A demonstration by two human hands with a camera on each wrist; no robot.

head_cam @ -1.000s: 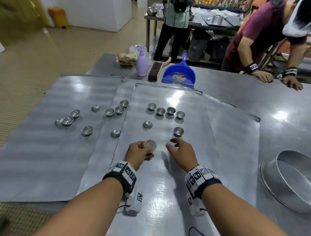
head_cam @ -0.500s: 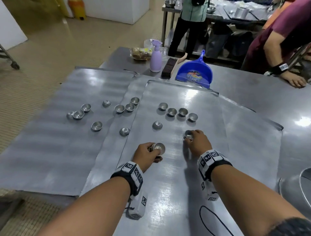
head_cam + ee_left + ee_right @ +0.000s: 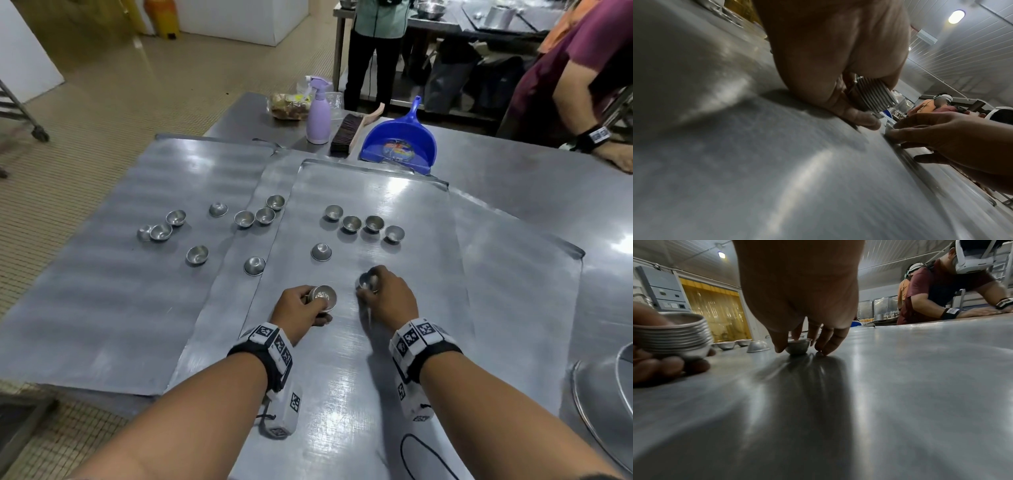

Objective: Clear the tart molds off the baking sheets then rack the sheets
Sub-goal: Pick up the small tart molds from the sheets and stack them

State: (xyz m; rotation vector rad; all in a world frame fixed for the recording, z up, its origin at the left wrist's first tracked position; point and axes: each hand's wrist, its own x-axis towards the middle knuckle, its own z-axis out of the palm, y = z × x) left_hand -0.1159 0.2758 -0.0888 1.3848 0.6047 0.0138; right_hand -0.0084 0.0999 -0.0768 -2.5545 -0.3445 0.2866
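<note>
hiding one mold (image 3: pixel 368 281) under right hand (image 3: pixel 388 297)

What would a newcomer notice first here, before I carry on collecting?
Probably the two hands at the near end of the middle baking sheet: the left hand holds a nested stack of tart molds, and the right hand pinches a single mold sitting on the sheet. Next, the loose molds scattered further back, and the blue dustpan at the far edge.
</note>
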